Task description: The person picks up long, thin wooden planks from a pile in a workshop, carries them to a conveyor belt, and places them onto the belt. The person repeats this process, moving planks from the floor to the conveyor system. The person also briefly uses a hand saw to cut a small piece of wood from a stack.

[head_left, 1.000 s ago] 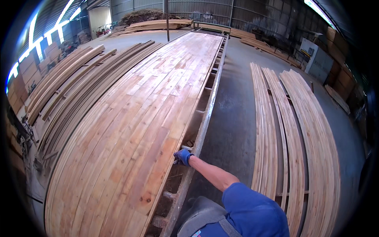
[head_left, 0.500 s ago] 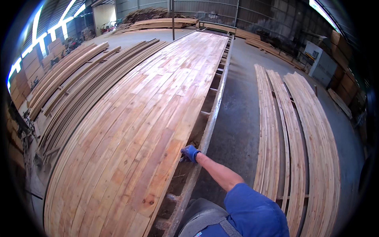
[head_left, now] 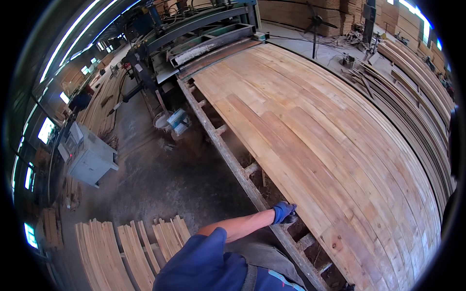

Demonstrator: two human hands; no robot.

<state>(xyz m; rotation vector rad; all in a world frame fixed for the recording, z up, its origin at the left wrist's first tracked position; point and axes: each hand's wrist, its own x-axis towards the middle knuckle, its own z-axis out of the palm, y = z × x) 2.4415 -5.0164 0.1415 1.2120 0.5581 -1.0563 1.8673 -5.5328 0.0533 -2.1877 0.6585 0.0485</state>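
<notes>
A wide wooden panel (head_left: 301, 140) made of many glued strips lies on a long metal frame (head_left: 233, 165) with crossbars. From the lower left my bare left forearm reaches to the panel's near edge. My left hand (head_left: 283, 212), in a blue glove with dark fingertips, is closed at that edge, its fingertips against the wood; the thumb side is partly hidden. At the bottom rim only a dark bit of my right hand (head_left: 348, 287) shows beside the same edge, so its fingers cannot be read. A dark knot marks the panel between the two hands.
A large press-like machine (head_left: 208, 43) stands at the panel's far end. On the left are a grey control cabinet (head_left: 92, 157), a bucket (head_left: 161, 120) and stacked wooden strips (head_left: 102, 252). More long boards (head_left: 412, 97) lie beyond the panel, near a black fan (head_left: 316, 22).
My view has swung from the panel's right-hand end to its left-hand end, bringing the machine into sight. My left arm now shows instead of my right arm, which was at the panel's edge.
</notes>
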